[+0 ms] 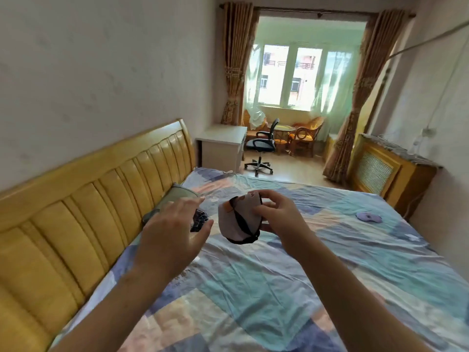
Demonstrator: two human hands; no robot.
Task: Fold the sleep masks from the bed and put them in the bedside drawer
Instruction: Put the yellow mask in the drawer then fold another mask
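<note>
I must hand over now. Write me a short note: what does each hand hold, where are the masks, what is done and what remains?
Right hand: holds the white sleep mask, folded, black strap outside.
Left hand: grips a dark patterned item, probably another mask; mostly hidden.
A purple mask lies flat and unfolded on the bed, far right.
Left: fold the purple one, then put all in the drawer, which is not in view.

Three sleep masks show: a white mask [238, 219] held in the right hand [281, 219], a dark mask [199, 221] at the fingers of the left hand [172, 232], and a purple mask [369, 216] lying well to the right of both hands. Two hands. One pillow [175, 196] just beyond the left hand. One office chair [262, 146] and two wicker chairs [305, 138] far beyond the hands.
</note>
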